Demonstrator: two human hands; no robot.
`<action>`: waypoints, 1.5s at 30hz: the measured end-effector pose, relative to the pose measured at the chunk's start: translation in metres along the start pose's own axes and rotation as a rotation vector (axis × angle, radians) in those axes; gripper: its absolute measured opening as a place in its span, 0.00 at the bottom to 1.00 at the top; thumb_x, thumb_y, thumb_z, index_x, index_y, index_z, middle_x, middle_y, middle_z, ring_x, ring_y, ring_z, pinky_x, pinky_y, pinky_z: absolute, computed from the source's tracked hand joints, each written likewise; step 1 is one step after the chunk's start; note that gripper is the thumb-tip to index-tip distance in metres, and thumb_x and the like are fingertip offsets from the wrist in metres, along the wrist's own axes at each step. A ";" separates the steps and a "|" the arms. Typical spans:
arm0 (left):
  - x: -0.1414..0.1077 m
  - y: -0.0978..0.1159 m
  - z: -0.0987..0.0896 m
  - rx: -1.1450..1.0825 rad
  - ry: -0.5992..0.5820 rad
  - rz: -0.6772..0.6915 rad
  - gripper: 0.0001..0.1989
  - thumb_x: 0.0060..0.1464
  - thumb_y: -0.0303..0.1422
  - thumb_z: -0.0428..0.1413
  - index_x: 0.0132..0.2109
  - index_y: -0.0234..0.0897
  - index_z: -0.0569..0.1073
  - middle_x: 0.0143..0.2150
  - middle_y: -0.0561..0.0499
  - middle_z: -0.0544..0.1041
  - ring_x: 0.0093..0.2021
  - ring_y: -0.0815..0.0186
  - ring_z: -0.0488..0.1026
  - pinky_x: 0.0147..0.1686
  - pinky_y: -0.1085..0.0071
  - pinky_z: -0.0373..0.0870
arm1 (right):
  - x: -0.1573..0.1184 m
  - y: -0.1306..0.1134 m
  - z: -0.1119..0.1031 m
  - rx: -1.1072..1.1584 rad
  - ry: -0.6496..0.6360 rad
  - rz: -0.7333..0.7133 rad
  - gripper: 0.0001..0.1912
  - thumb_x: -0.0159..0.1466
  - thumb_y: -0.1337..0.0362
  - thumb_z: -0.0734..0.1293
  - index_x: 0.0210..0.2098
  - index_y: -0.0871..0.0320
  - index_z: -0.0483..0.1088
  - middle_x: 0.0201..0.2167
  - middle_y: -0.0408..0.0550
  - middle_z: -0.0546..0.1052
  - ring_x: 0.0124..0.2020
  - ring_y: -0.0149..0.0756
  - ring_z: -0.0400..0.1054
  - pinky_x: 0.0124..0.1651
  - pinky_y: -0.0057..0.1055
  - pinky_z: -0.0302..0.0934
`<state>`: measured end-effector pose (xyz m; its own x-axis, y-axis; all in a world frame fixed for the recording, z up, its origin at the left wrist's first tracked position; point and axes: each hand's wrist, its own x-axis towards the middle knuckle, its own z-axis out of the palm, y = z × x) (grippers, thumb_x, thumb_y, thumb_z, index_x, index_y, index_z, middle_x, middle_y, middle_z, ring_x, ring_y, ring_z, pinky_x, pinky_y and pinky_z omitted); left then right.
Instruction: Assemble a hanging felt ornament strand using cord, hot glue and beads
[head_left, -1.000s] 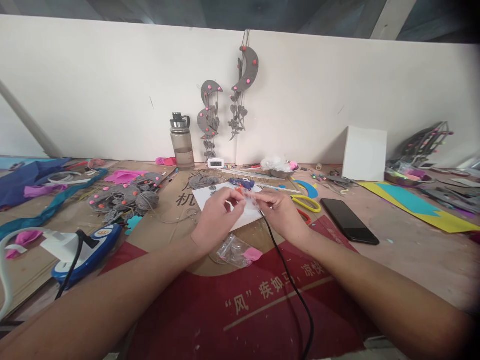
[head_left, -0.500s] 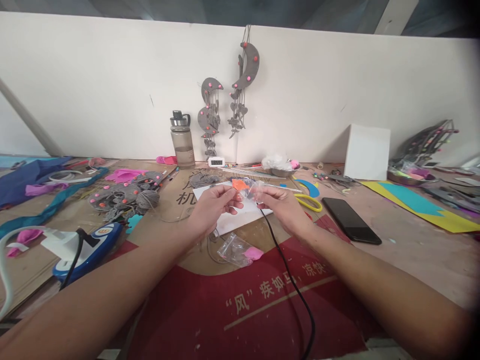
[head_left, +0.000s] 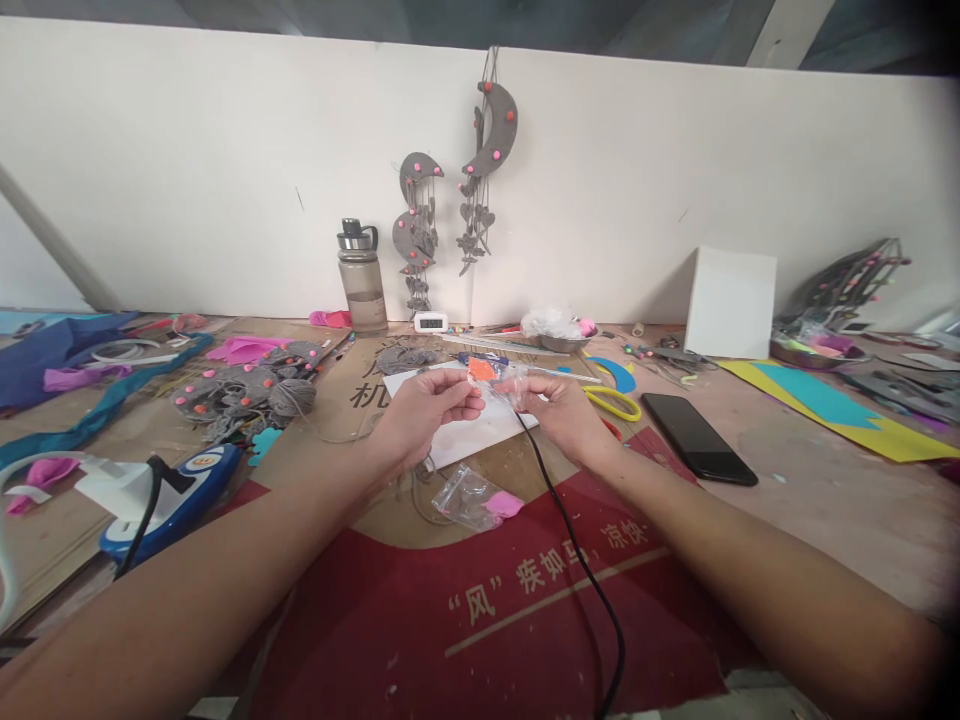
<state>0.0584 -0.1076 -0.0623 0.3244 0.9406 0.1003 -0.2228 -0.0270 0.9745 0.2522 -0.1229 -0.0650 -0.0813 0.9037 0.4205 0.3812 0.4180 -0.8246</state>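
Between my two hands is a small clear plastic bag with a piece of orange clay-like material at its left end. My left hand pinches the bag's left side, close to the orange piece. The right side of the crinkled plastic is pinched by my right hand. Both hands hover over a white sheet lying on the cardboard. Nearer to me lies another clear zip bag with a pink lump in it. A black cable runs from below my right hand toward me.
To the right are yellow-handled scissors and a black phone. A bottle and small digital clock stand by the wall. Grey yarn with beaded shapes and a blue-white power strip lie left. Grey moon hangings hang ahead.
The orange piece has shifted slightly within the bag, and my fingers have moved a little on the plastic. The whole view has drifted slightly; the other things stay in place.
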 end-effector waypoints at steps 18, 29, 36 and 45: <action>0.000 -0.006 0.000 0.067 0.028 -0.082 0.12 0.44 0.32 0.65 0.34 0.30 0.73 0.29 0.48 0.76 0.28 0.69 0.74 0.33 0.69 0.73 | -0.004 0.007 0.007 0.119 -0.079 -0.024 0.11 0.59 0.61 0.64 0.32 0.56 0.79 0.29 0.44 0.75 0.34 0.33 0.65 0.42 0.33 0.59; 0.000 -0.008 0.001 0.074 0.029 -0.005 0.14 0.42 0.37 0.65 0.32 0.32 0.73 0.28 0.51 0.74 0.26 0.72 0.70 0.29 0.72 0.67 | -0.006 0.004 0.009 0.024 -0.065 -0.098 0.13 0.60 0.66 0.61 0.36 0.53 0.78 0.38 0.45 0.78 0.42 0.37 0.69 0.50 0.36 0.58; -0.004 -0.005 0.002 0.201 0.036 -0.020 0.12 0.44 0.37 0.63 0.33 0.33 0.74 0.29 0.50 0.75 0.26 0.72 0.70 0.29 0.73 0.67 | -0.005 0.008 0.008 0.034 -0.046 -0.073 0.13 0.63 0.59 0.62 0.34 0.56 0.78 0.34 0.45 0.78 0.38 0.36 0.69 0.43 0.32 0.60; -0.007 -0.004 0.002 0.350 -0.052 -0.042 0.10 0.48 0.37 0.61 0.31 0.34 0.75 0.26 0.48 0.77 0.26 0.71 0.70 0.32 0.71 0.69 | -0.004 0.006 0.007 0.052 0.013 -0.018 0.11 0.60 0.58 0.65 0.35 0.57 0.77 0.35 0.45 0.78 0.38 0.36 0.69 0.43 0.32 0.61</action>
<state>0.0592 -0.1149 -0.0665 0.3746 0.9252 0.0602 0.1170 -0.1116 0.9868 0.2487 -0.1232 -0.0744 -0.0756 0.8949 0.4399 0.3317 0.4386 -0.8352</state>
